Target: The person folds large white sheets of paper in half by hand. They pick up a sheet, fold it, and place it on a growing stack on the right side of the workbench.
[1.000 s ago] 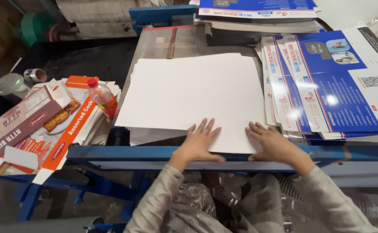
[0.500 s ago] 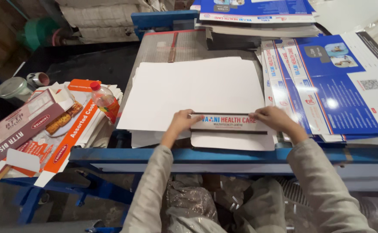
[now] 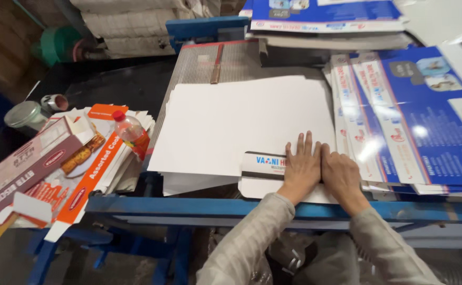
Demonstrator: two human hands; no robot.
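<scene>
Blue bench rail: nearest edge, runs left to right.
Left hand and right hand: side by side, touching, both flat with fingers stretched, pressing down, gripping nothing.
Folded flap: white card with a printed strip, under the left palm; long axis lies across, reaching left from the left hand, which is nearer.
White card stack: directly beyond.
Blue printed sheets: right.
Biscuit cartons: far left.

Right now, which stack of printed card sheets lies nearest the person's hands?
The blue-and-white printed sheet stack beside the right hand; the orange-and-white stack lies far left, and another blue stack sits at the back.
</scene>
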